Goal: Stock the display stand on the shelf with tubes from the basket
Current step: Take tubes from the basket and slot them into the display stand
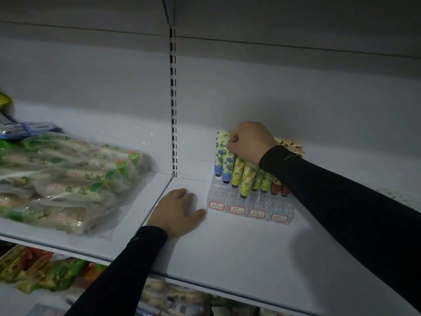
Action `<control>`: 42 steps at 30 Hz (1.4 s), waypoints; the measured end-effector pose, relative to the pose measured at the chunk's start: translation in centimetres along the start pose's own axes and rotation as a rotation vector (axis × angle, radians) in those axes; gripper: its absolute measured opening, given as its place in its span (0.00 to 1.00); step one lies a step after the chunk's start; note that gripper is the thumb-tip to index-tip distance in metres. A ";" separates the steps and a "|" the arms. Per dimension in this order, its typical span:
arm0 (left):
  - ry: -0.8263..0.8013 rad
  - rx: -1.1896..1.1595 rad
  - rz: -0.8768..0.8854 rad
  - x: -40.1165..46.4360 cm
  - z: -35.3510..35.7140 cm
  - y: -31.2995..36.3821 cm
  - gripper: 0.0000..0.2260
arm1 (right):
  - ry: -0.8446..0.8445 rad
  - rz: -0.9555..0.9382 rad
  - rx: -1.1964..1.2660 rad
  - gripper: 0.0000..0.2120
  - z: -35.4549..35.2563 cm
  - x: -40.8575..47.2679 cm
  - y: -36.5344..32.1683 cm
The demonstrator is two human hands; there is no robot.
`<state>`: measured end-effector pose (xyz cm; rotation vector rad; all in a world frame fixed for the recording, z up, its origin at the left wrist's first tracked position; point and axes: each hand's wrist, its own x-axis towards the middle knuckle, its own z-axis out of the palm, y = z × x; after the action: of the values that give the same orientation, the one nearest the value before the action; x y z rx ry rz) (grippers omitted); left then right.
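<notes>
- Head view: my right hand is up at the back of the clear acrylic display stand, fingers curled into a fist over the tube tops. It seems to pinch the top of a blue-flowered tube, though the fingertips are hidden, so I judge this and do not confirm it.
- That tube lies directly below and just left of my right fist. Its long axis runs near upright, leaning back slightly, cap down in the stand. Any seating move would run straight down along that axis.
- My right hand is the nearer one by far. My left hand lies flat on the white shelf, fingers relaxed, holding nothing, just left of the stand's front corner and not visibly touching it.
- Tubes as found: two blue-flowered at the left, then yellow-and-green patterned tubes, then red-patterned ones partly behind my right sleeve. All stand cap down in stepped rows.
- Front row slots stand empty above four red-bordered labels; stocking is, in my judgement, unfinished.
- The basket is not in view.
- Left of my left hand, bagged green-printed packets lie on the adjoining shelf.
</notes>
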<state>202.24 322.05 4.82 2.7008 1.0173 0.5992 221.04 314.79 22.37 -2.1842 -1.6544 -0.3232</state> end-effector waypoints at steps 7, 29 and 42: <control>0.009 0.014 0.010 0.1 0.1 -0.1 0.22 | 0.007 0.046 -0.024 0.11 0.6 0.2 0.2; -0.039 -0.013 -0.035 0.0 -0.4 0.3 0.24 | -0.071 0.076 -0.012 0.20 0.5 1.2 0.5; -0.049 -0.095 -0.154 -0.7 -1.8 1.4 0.20 | 0.050 0.030 0.069 0.20 -2.6 -0.5 0.6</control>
<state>201.85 320.62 6.65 2.5148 1.1415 0.5362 221.61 313.06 24.38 -2.1310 -1.5811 -0.3059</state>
